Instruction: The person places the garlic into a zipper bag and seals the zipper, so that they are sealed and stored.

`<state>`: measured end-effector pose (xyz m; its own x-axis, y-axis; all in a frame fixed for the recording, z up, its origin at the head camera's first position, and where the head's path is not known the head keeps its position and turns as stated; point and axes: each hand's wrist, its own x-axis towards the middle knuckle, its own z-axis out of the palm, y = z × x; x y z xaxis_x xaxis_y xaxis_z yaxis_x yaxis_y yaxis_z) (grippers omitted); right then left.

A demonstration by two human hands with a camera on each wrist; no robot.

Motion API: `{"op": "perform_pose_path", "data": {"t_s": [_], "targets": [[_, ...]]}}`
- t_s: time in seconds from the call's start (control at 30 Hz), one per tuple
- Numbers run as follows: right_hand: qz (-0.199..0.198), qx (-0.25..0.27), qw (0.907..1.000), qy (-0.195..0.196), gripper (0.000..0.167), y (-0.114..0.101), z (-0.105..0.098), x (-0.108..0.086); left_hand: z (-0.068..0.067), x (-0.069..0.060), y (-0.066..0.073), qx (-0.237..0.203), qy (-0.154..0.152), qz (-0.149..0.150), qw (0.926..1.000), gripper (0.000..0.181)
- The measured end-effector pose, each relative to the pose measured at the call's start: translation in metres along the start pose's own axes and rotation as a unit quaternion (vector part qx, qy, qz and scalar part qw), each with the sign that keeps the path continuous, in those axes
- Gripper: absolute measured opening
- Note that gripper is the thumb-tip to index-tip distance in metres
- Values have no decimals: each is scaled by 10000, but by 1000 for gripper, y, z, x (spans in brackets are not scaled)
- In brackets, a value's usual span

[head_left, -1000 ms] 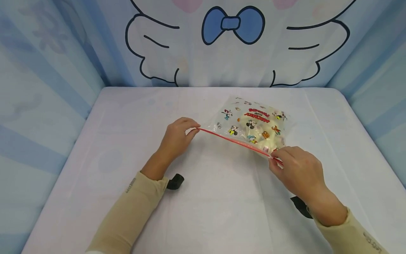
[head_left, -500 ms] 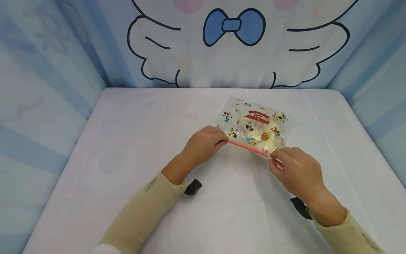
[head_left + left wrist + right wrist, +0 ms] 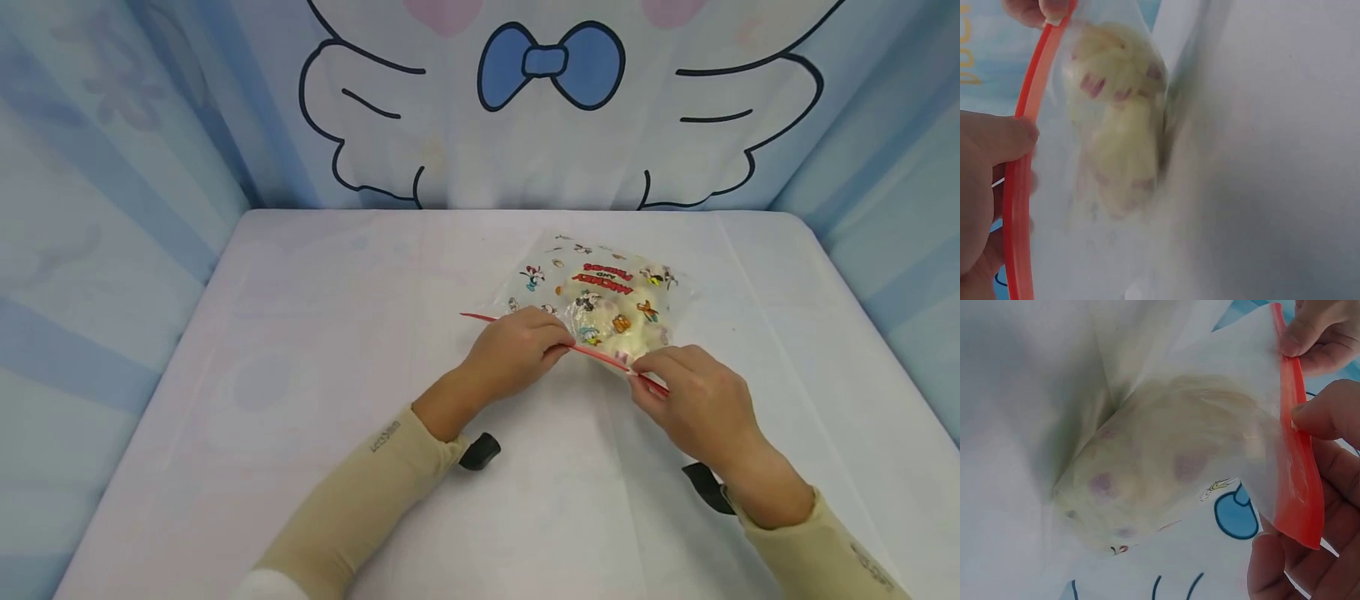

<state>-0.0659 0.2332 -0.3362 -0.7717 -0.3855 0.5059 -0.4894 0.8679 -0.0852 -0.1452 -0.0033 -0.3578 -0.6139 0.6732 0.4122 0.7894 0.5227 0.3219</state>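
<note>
A clear zip bag (image 3: 611,296) printed with small cartoon figures and red lettering is held tilted above the table. Inside it are pale yellow lumpy pieces (image 3: 1122,144) with pinkish-purple patches; what they are I cannot tell. Along the bag's near edge runs a red zip strip (image 3: 600,357). My left hand (image 3: 517,354) pinches this strip near its middle, thumb on one face. My right hand (image 3: 701,404) pinches it near the right end, at a small whitish slider (image 3: 632,371). The strip's left end sticks out past my left hand.
A white cloth covers the table (image 3: 337,292). Behind it hangs a pale blue curtain (image 3: 540,158) with a bow and wing outlines, and curtains flank both sides. Each wrist wears a dark camera mount (image 3: 480,452) by its beige sleeve (image 3: 360,500).
My left hand has slid rightward along the red strip, from its left end to near my right hand. My right hand stays almost where it was.
</note>
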Motion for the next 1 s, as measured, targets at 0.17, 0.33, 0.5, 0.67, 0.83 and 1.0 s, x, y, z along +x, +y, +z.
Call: {"op": "perform_pose_path", "data": {"t_s": [0.17,0.33,0.5,0.67,0.83,1.0], "targets": [[-90,75,9999,65,15,0,2,1,2,3,4,-7,128,241,9996,11],[-144,91,9998,122,16,-2,3,3,3,4,6,-17,177,344,9993,9],[-256,134,9994,179,18,-5,5,8,3,4,8,-33,222,400,9989,8],[-227,176,9994,196,17,-8,7,10,5,4,9,-56,318,436,9985,7],[-130,198,9996,181,19,-9,9,10,6,4,10,-89,308,391,9987,8],[-165,145,9994,257,17,-9,7,10,4,5,10,-102,261,340,9990,9]]}}
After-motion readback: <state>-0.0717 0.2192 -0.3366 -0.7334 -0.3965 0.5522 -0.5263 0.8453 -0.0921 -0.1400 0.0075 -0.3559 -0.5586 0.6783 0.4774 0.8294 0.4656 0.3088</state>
